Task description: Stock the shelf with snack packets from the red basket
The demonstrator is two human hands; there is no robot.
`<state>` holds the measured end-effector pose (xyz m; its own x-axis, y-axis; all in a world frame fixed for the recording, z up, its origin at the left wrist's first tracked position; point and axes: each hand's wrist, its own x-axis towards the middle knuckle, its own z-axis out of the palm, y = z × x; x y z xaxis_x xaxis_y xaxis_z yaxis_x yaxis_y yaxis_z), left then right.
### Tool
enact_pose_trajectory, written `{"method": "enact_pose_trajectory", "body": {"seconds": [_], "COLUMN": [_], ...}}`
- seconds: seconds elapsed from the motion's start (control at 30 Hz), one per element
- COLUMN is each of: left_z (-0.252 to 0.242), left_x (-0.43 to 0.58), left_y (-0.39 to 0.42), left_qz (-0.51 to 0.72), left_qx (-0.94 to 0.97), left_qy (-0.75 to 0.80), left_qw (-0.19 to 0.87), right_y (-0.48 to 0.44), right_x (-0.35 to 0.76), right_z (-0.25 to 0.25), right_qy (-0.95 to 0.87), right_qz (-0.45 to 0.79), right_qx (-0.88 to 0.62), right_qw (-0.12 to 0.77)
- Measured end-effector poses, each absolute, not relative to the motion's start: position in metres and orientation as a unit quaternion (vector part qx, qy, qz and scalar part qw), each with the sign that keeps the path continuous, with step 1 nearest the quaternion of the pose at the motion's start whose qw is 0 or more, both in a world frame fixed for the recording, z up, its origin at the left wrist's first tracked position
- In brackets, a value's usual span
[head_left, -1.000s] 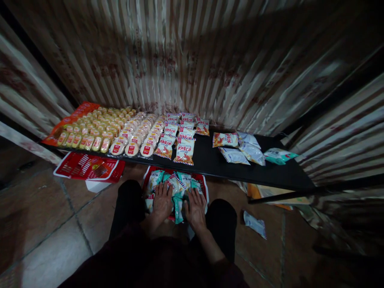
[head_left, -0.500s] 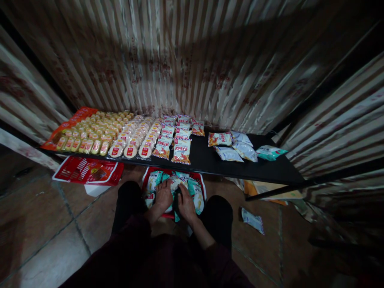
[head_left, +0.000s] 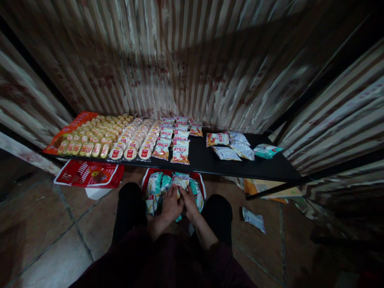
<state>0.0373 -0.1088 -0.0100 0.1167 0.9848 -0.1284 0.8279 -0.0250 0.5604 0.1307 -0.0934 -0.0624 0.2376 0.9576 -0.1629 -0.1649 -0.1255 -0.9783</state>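
Note:
A red basket [head_left: 145,181] full of snack bags sits on the floor between my knees. Inside it, a white snack bag [head_left: 181,180] with a striped end lies on top, near the middle. My left hand [head_left: 171,205] and my right hand [head_left: 189,203] come together at its near side, fingers bent against its lower part. Their fingertips are partly hidden by the bag and by each other. Green-and-white snack bags [head_left: 155,182] surround them in the basket, some covered by my hands.
Along a low black shelf [head_left: 198,158] stand wrapped yellow cakes [head_left: 85,149], round wrapped crackers [head_left: 130,153], rows of snack bags [head_left: 180,152] and loose bags [head_left: 243,150]. A second red basket [head_left: 72,174] sits lower left. One bag [head_left: 253,219] lies on the tiled floor. Striped fabric [head_left: 186,72] hangs behind.
My hands have drawn closer together, the left shifting right and both slightly nearer me. The white bag between them shows more fully, a little to the right.

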Motion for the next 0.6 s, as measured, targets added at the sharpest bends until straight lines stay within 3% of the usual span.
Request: {"method": "enact_pose_trajectory", "body": {"seconds": [0.1, 0.27, 0.6], "left_z": [-0.002, 0.009, 0.023], "left_x": [0.037, 0.027, 0.028], "left_y": [-0.12, -0.12, -0.096], "left_qz": [0.201, 0.296, 0.339], "left_qx": [0.729, 0.689, 0.516], "left_qy": [0.603, 0.606, 0.626], "left_qw": [0.254, 0.264, 0.476], "right_y": [-0.095, -0.095, -0.084], "right_x": [0.138, 0.15, 0.158], "right_z": [-0.044, -0.018, 0.011], "right_qy": [-0.214, -0.134, -0.141], "right_qz": [0.582, 0.65, 0.615], "right_qx": [-0.55, -0.467, -0.466], "right_qw": [0.56, 0.585, 0.62]}}
